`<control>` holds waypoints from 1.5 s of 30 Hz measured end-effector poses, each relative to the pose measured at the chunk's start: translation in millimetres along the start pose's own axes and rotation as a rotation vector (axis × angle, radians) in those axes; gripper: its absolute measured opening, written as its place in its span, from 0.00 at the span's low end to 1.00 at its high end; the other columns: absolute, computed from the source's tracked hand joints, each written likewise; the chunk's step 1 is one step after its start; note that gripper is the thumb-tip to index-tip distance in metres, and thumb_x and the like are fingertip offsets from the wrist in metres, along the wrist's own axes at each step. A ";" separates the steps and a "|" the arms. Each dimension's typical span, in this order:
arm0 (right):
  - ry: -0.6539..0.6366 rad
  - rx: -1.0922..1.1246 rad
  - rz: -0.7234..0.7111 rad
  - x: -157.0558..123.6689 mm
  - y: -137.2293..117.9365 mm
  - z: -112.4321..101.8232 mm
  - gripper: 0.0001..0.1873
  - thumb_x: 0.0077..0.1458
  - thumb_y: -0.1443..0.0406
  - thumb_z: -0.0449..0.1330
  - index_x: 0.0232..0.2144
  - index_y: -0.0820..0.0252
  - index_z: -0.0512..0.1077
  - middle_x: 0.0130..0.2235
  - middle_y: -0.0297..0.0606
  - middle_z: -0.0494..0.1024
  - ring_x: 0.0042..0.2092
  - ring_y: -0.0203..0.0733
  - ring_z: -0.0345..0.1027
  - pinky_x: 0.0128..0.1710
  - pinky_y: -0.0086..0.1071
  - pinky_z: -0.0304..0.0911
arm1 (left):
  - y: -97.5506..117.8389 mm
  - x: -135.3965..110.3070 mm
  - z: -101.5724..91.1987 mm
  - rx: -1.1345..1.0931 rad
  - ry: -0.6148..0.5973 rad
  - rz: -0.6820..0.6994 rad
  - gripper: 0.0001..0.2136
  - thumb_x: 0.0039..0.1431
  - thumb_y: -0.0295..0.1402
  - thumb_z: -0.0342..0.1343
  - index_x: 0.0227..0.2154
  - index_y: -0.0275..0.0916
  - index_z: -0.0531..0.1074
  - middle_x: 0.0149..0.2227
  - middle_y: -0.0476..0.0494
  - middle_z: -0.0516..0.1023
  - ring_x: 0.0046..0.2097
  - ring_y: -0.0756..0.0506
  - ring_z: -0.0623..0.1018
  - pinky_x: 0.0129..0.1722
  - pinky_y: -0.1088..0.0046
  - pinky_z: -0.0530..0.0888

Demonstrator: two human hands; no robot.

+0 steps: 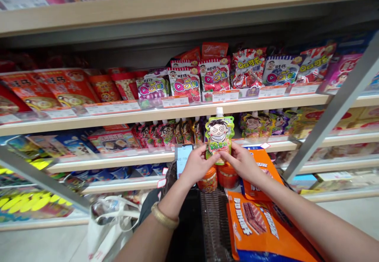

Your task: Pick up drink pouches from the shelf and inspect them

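A green spouted jelly pouch (219,131) with a white cap and a cartoon face is held upright in front of me. My left hand (197,163) pinches its lower left edge, and my right hand (243,161) grips the lower right side, the thumbs close together at the front. Just below the pouch stand two orange-red jars (227,176) in a dark woven basket (216,222). Orange snack bags (260,226) lie in the same basket, under my right forearm. A phone (184,157) with a lit screen is beside my left hand.
Ahead runs a shelf (166,114) of gummy candy bags (214,74) with price tags. Similar spouted pouches (166,133) stand in a row one level lower. A slanted metal post (334,104) rises at the right. A white bag (109,218) hangs at the lower left.
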State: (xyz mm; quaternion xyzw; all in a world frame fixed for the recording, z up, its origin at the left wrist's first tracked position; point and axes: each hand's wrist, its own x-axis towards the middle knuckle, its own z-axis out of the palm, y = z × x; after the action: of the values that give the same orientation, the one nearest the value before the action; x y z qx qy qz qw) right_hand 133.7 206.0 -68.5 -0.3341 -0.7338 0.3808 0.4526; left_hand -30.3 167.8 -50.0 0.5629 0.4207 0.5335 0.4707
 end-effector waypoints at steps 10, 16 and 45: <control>-0.030 0.007 -0.010 -3.4 0.1 -2.2 0.14 0.55 0.57 0.59 0.43 0.56 0.70 0.43 0.40 0.78 0.44 0.48 0.72 0.45 0.42 0.67 | 1.5 -0.4 2.4 -0.021 0.022 -0.045 0.23 0.35 0.34 0.71 0.37 0.34 0.74 0.39 0.42 0.82 0.38 0.44 0.81 0.43 0.67 0.77; -0.064 -0.012 -0.046 -7.6 -5.3 -5.1 0.18 0.55 0.58 0.60 0.47 0.56 0.68 0.48 0.41 0.75 0.48 0.47 0.70 0.50 0.44 0.65 | -2.7 -0.5 1.5 -0.019 0.035 -0.008 0.22 0.38 0.34 0.70 0.39 0.32 0.74 0.41 0.40 0.81 0.39 0.43 0.81 0.42 0.68 0.77; -0.024 0.018 -0.038 -9.5 -4.1 -2.7 0.14 0.55 0.60 0.60 0.44 0.56 0.69 0.44 0.40 0.78 0.46 0.48 0.72 0.47 0.43 0.67 | -0.9 -0.7 1.9 0.011 0.054 -0.008 0.24 0.37 0.34 0.70 0.41 0.34 0.74 0.41 0.40 0.81 0.42 0.41 0.81 0.46 0.62 0.77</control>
State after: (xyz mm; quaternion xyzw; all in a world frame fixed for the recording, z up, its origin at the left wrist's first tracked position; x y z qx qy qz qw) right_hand 139.1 196.8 -68.0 -0.3114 -0.7419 0.3828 0.4540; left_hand -28.4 167.2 -51.0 0.5493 0.4384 0.5444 0.4579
